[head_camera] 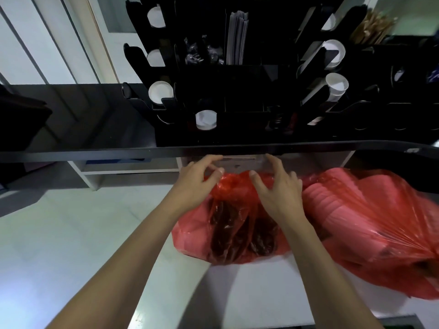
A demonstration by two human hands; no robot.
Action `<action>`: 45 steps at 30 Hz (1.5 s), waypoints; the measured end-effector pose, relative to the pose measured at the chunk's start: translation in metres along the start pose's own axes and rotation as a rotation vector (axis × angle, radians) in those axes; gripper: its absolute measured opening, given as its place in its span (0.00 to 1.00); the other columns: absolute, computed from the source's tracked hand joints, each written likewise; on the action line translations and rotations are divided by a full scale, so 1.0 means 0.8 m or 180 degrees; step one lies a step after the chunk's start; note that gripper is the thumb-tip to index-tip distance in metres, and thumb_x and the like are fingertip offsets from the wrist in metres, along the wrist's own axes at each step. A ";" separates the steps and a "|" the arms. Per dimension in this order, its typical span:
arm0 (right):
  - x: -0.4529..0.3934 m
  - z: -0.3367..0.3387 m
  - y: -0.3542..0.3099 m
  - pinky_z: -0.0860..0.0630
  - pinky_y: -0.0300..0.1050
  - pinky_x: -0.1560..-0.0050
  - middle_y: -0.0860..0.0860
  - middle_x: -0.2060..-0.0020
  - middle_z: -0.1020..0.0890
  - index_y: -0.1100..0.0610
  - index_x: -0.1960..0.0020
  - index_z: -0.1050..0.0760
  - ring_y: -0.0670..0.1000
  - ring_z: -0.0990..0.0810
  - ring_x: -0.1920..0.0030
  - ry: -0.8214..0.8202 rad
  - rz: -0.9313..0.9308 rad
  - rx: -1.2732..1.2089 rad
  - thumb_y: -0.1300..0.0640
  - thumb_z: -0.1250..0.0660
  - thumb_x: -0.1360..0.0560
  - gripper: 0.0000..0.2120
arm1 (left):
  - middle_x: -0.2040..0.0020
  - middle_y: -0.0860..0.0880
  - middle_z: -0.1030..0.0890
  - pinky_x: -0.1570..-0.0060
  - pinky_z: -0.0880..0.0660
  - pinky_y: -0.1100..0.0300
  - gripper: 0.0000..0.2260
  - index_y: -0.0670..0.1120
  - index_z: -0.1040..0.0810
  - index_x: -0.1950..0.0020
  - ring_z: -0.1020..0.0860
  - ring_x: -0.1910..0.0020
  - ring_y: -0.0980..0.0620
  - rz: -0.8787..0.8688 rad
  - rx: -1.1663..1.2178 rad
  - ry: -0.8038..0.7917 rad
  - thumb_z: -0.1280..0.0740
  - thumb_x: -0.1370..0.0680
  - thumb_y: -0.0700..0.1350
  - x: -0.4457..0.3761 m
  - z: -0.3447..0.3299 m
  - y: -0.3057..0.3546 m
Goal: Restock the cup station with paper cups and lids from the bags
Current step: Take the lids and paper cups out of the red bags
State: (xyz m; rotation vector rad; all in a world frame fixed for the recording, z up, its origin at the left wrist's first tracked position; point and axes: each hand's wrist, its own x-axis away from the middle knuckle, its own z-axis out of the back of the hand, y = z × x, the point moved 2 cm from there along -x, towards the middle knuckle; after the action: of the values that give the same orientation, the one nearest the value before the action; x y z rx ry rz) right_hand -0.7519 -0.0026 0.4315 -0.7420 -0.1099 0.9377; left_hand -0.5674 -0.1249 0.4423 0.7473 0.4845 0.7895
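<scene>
Here, in the head view, both hands work at the mouth of the near red bag (237, 224) lying on the white tabletop (71, 233). The left hand (197, 184) pinches the plastic at the bag's top edge between thumb and fingers; the right hand (278, 188) hovers spread, thumb touching the plastic. A second, fuller red bag (370, 224) lies to the right, showing stacked pale shapes. The black cup station (237, 91) stands beyond, several slots holding white cups (161, 92). The step looks like opening the bag; next calls for parting it and reaching in
</scene>
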 end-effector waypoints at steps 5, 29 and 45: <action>0.003 -0.001 0.002 0.39 0.50 0.40 0.45 0.50 0.19 0.44 0.27 0.31 0.54 0.26 0.41 -0.0361 0.0112 0.0375 0.32 0.31 0.27 0.33 | 0.55 0.57 0.22 0.38 0.35 0.52 0.16 0.60 0.18 0.41 0.29 0.47 0.52 -0.0281 -0.0842 -0.0228 0.28 0.25 0.63 0.005 -0.005 0.010; 0.025 0.017 0.044 0.30 0.61 0.40 0.48 0.66 0.26 0.56 0.50 0.30 0.64 0.20 0.53 0.0731 -0.0973 -0.0232 0.54 0.37 0.20 0.06 | 0.59 0.50 0.23 0.56 0.25 0.40 0.06 0.47 0.31 0.49 0.24 0.60 0.44 0.0163 -0.0671 0.1910 0.36 0.21 0.38 0.043 0.027 -0.056; 0.019 0.042 0.026 0.35 0.48 0.43 0.49 0.49 0.24 0.55 0.42 0.27 0.55 0.24 0.47 0.1765 -0.0186 -0.0637 0.58 0.28 0.28 0.16 | 0.56 0.58 0.21 0.45 0.22 0.43 0.05 0.50 0.27 0.46 0.20 0.54 0.56 0.0563 0.0153 0.1861 0.33 0.19 0.47 0.028 0.060 -0.028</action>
State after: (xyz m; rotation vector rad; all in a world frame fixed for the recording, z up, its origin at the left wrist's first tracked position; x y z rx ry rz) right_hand -0.7703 0.0347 0.4400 -1.1539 0.2645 0.6430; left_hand -0.5125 -0.1384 0.4541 0.6010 0.9734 1.1716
